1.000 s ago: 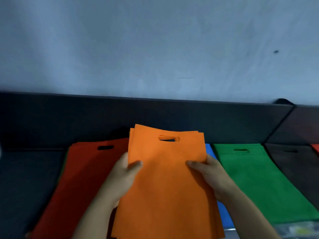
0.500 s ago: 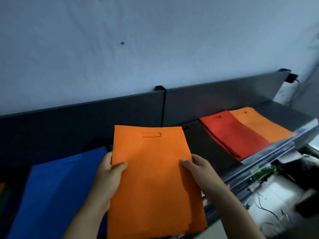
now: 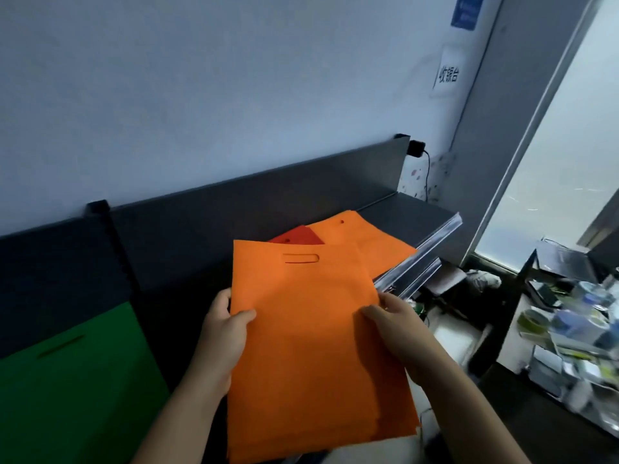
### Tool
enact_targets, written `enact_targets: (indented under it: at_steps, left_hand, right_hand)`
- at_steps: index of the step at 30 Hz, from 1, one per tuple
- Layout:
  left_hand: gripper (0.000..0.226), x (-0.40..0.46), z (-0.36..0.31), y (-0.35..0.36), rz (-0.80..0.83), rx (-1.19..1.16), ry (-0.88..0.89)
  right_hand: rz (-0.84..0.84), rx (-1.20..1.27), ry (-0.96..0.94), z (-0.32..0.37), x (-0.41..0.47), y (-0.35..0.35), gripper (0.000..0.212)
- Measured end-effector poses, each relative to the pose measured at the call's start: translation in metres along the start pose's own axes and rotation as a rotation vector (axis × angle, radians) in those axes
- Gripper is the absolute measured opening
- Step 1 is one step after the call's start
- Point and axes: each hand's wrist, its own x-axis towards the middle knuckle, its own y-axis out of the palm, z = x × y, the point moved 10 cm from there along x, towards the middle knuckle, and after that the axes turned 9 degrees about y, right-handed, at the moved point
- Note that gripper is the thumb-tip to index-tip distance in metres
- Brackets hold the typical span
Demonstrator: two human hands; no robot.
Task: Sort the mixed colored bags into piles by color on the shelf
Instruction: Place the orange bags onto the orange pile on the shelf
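Over the dark grey shelf (image 3: 412, 209), the person is holding a stack of flat orange fabric bags with slot handles (image 3: 311, 346) by its two side edges. The left hand (image 3: 225, 333) is gripping the left edge, thumb on top and fingers curled underneath; the right hand (image 3: 395, 324) is pinching the right edge the same way. Just beyond the stack, a pile of orange bags (image 3: 371, 241) is already lying near the shelf's right end, with a red pile (image 3: 299, 236) beside it, mostly hidden. A green pile (image 3: 77, 380) is sitting well apart on the left. Sorting looks well advanced: the held orange stack seems due to join its matching pile, though any unsorted remainder is lying out of view.
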Motion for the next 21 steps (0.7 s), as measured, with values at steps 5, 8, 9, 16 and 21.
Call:
enact_targets:
  at_steps: [5, 8, 9, 16, 21]
  left_hand:
    - [0.028, 0.043, -0.004, 0.062, 0.068, 0.043, -0.009]
    - [0.03, 0.077, 0.005, 0.09, 0.129, 0.088, -0.032]
    - [0.03, 0.087, 0.009, 0.097, 0.148, 0.103, -0.045]
    - [0.03, 0.175, 0.034, 0.161, 0.246, 0.195, -0.142]
    - [0.029, 0.223, 0.038, 0.203, 0.294, 0.252, -0.131]
  right_hand:
    - [-0.058, 0.029, -0.002, -0.009, 0.055, -0.042, 0.02]
    - [-0.074, 0.055, 0.018, -0.008, 0.095, -0.054, 0.014]
    - [-0.072, 0.049, 0.025, -0.007, 0.107, -0.055, 0.013]
    - [-0.05, -0.07, 0.109, 0.002, 0.211, -0.074, 0.025]
    - [-0.041, -0.13, 0.126, 0.011, 0.274, -0.095, 0.021]
